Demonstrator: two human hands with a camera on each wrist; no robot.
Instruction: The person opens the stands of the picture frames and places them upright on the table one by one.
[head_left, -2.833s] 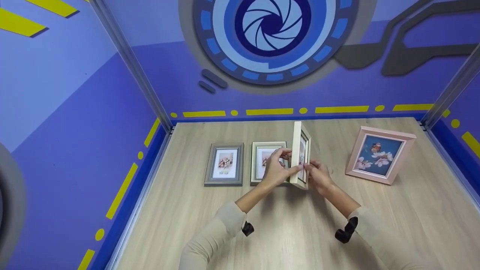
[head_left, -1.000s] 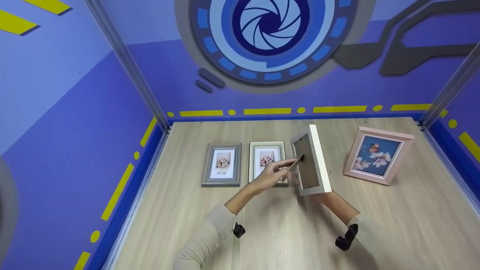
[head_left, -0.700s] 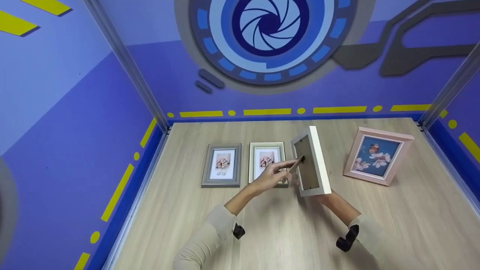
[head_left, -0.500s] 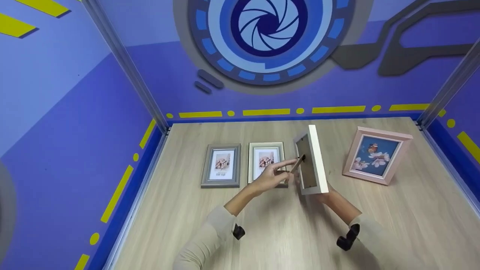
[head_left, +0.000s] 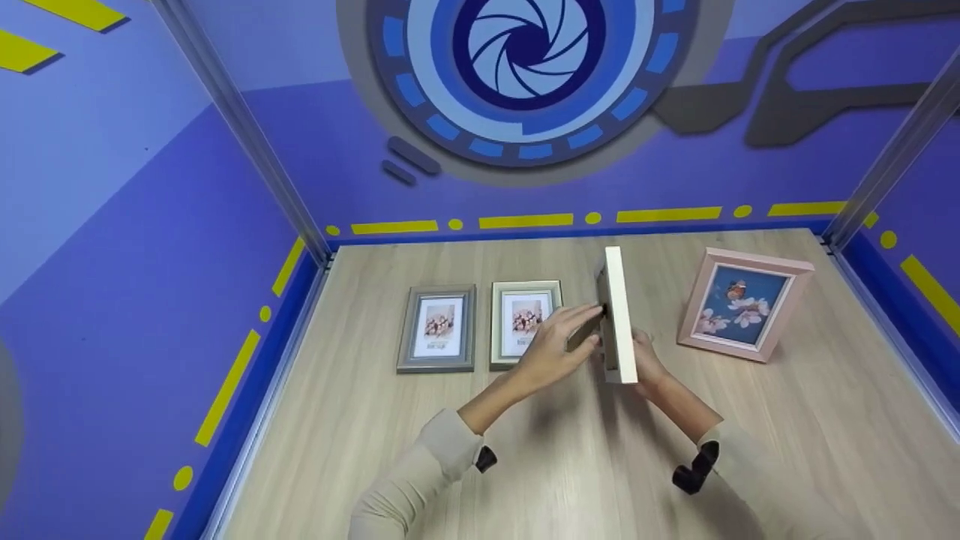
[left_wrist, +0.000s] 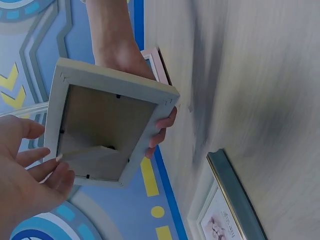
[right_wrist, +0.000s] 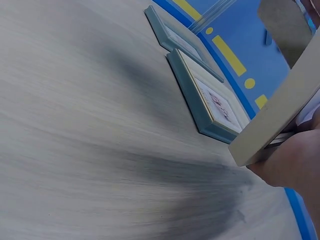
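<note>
A cream picture frame [head_left: 621, 322] stands edge-on in the head view, held upright above the table. My right hand [head_left: 648, 364] grips it from the right side; in the left wrist view its fingers [left_wrist: 160, 132] curl round the frame's edge. The brown backboard [left_wrist: 107, 117] faces my left hand [head_left: 551, 352]. From that board a thin easel stand [left_wrist: 87, 151] sticks out. My left thumb and fingertips lie on either side of the stand's free end, pinching it. The frame's picture side is mostly hidden.
Left of my hands, a grey frame [head_left: 408, 330] and a champagne-coloured frame [head_left: 496, 322] stand side by side, the latter partly covered by my left hand. At right a pink frame [head_left: 696, 300] with a blossom picture leans back. A blue patterned wall [head_left: 465, 191] closes the rear.
The frame first faced right, was turned to show its back, and has now swung nearly edge-on. My left hand moved from the frame to its easel stand. The other frames stay put.
</note>
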